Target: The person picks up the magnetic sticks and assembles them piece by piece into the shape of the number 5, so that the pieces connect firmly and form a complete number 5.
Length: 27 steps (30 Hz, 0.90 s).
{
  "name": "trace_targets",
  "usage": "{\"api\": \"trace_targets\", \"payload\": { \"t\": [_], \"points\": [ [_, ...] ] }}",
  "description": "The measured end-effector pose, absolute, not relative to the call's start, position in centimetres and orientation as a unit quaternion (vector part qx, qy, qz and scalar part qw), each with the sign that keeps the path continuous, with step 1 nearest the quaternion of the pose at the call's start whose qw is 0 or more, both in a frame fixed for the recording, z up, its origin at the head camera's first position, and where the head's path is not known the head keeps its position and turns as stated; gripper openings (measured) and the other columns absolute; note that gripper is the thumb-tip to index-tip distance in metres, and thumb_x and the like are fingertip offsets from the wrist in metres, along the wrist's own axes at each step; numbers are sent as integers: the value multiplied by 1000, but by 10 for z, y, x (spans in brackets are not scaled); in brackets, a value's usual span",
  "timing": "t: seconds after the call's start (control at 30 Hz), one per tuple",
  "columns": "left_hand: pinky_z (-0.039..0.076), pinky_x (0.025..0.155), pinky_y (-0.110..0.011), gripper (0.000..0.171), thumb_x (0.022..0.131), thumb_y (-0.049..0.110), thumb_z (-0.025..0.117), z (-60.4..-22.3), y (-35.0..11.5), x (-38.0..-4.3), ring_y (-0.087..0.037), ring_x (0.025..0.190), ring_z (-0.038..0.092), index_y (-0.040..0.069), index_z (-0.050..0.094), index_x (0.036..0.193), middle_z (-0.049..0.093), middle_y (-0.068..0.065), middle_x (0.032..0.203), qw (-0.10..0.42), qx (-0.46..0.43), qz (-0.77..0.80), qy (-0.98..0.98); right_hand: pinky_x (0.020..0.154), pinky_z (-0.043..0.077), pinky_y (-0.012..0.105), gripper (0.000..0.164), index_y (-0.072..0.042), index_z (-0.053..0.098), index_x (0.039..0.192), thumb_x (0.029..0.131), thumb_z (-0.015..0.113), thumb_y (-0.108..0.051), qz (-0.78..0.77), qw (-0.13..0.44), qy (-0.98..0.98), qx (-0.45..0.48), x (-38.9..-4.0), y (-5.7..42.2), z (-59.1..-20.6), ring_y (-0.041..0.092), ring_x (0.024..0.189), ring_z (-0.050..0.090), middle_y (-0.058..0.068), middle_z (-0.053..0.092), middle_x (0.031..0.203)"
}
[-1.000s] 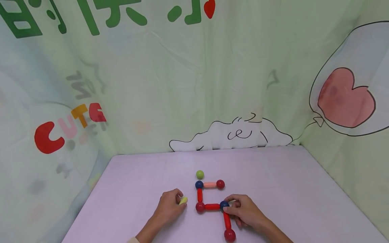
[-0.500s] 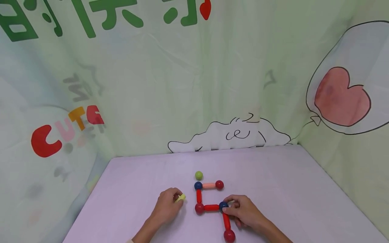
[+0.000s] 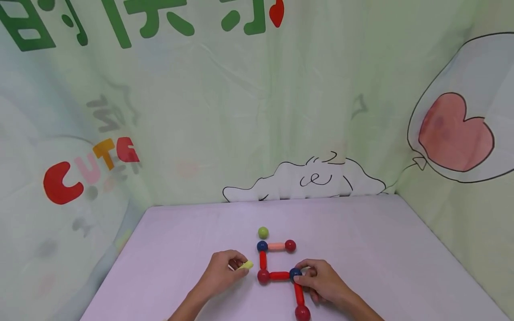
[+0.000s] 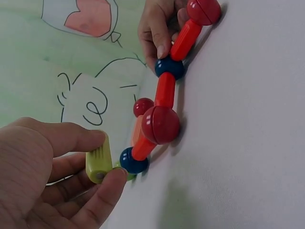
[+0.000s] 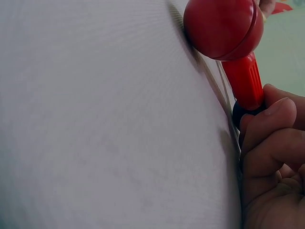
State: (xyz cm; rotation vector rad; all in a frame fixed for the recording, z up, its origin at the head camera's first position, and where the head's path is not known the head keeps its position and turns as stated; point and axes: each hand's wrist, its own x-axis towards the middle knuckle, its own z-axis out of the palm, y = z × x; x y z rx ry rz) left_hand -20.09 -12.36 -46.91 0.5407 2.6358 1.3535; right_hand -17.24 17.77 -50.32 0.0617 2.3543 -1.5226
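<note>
My left hand pinches a short yellow-green magnetic rod between thumb and fingers, left of a chain of magnetic rods and balls. A dark magnet disc shows in the rod's end in the left wrist view. My right hand grips a blue ball at a corner of that chain. From this ball one red rod runs to a near red ball, another red rod to a red ball. Beyond, a red rod, a second blue ball, a pink rod and a red ball follow.
A loose-looking green ball lies just behind the farther blue ball. The pale lilac table ends against a printed cloth backdrop with cartoon drawings at the back and sides.
My left hand has tilted the yellow-green rod to different angles and shifted slightly right toward the chain. My right hand stays on the blue ball; the chain keeps its shape.
</note>
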Motion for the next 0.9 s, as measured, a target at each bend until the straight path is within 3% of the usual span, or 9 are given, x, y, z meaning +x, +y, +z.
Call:
{"api": "trace_targets", "payload": {
  "t": [0.4, 0.9],
  "points": [
    [55, 70, -21, 19, 80, 6, 83, -470, -111, -181, -12, 81, 63, 15, 75, 96, 69, 7, 88, 120, 192, 498, 837, 47, 40, 25, 44, -5, 65, 123, 88, 80, -26, -533, 172, 828, 29, -174, 175, -508, 16, 45, 52, 8, 60, 68],
    [54, 72, -19, 16, 84, 7, 81, -470, -86, -163, -6, 79, 62, 16, 79, 97, 69, 11, 88, 183, 238, 502, 811, 47, 43, 25, 43, -4, 65, 123, 89, 79, -26, -525, 164, 834, 28, -173, 176, -507, 16, 44, 53, 8, 61, 66]
  ]
}}
